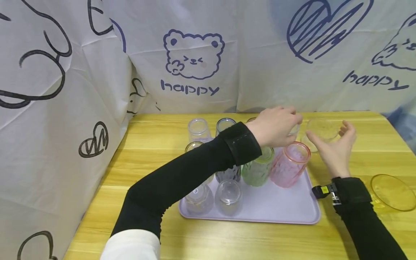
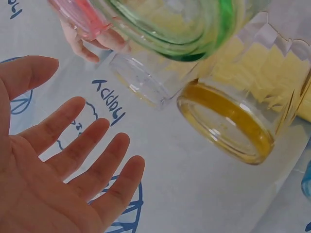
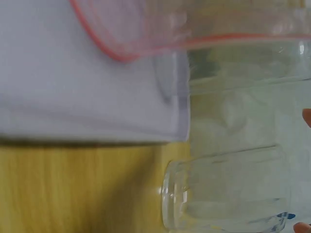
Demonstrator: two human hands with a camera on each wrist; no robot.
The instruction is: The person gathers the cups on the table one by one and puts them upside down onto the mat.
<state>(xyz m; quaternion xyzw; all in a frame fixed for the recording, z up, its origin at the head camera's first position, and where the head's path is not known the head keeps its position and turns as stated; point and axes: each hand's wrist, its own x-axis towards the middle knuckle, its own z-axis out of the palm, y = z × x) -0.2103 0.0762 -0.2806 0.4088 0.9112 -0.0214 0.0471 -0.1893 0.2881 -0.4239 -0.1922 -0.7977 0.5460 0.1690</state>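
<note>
My left hand [image 1: 276, 124] reaches over the far right corner of the lilac tray [image 1: 276, 209]. Its fingers are spread in the left wrist view, and the palm [image 2: 48, 179] has nothing in it. Close by its fingertips in the head view is a clear glass [image 1: 294, 130]. My right hand [image 1: 336, 151] is at another clear glass [image 1: 321, 130], which stands on the table just off the tray's corner, thumb and fingers apart on either side of its rim. In the right wrist view that glass [image 3: 228, 194] stands upright, with a fingertip [image 3: 302, 227] right by its top.
A pink glass [image 1: 289, 168] and a green glass [image 1: 256, 171] stand on the tray before my left hand. Several more glasses, one dark [image 1: 228, 175], fill its left side, partly behind my left sleeve. A yellow glass [image 1: 391, 195] is by my right wrist. Printed cloth [image 1: 260, 72] hangs behind.
</note>
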